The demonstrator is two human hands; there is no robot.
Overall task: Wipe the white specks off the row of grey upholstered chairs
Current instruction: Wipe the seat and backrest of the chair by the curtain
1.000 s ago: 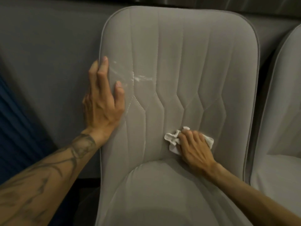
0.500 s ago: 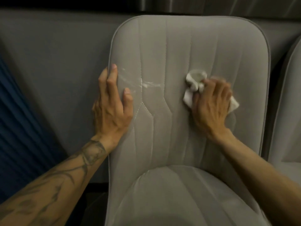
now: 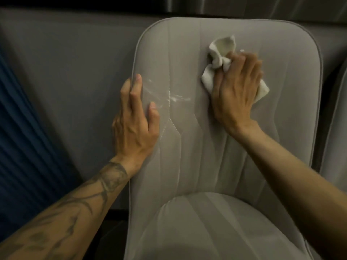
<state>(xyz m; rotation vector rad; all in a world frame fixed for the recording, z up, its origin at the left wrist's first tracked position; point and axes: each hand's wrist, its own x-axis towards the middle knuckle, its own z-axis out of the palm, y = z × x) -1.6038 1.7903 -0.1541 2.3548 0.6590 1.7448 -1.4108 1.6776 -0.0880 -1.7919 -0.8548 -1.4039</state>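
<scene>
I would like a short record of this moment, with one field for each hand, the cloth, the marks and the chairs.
Chair: grey, stitched back
Left hand: flat on the chair's left edge, holding nothing
Right hand: holds the cloth against the chair's upper back
Cloth: white, bunched
Marks: white smears beside the left hand, apart from the cloth
Second chair: partly seen at the right edge

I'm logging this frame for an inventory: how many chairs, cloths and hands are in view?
Grey upholstered chairs: 2, the centre one and one cut off at the right edge
Crumpled white cloth: 1
Bare hands: 2, left hand and right hand
Total: 5
</scene>
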